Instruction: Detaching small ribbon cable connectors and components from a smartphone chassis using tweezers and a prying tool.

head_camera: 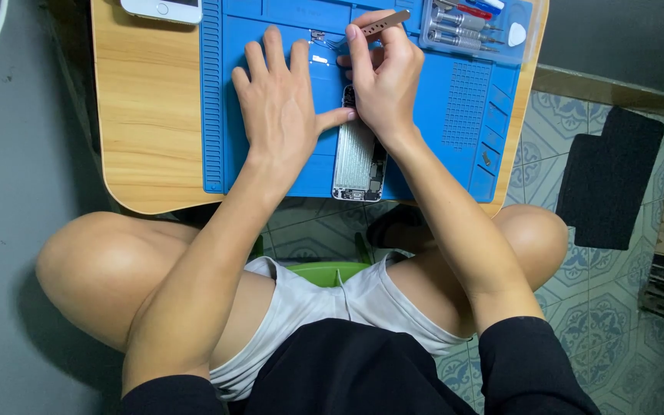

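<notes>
head view: your left hand (282, 107) lies flat and open on the blue repair mat (270, 165), fingers spread, its thumb stretched toward the opened phone body (359, 157) and touching your right hand just beside the phone's upper end. your right hand (382, 84) is closed around a pair of metal tweezers (384, 23), gripping them with the tips pointed down and hidden behind your fingers; whether the tips touch the phone cannot be told. the phone body lies lengthwise on the mat between your two wrists, inner side up, its top end under your right hand. beyond your right hand sits a clear tray of screwdrivers (466, 31). beyond your left hand, a white phone (161, 9) rests on the wooden worktop (147, 115). the mat lies on that worktop.
</notes>
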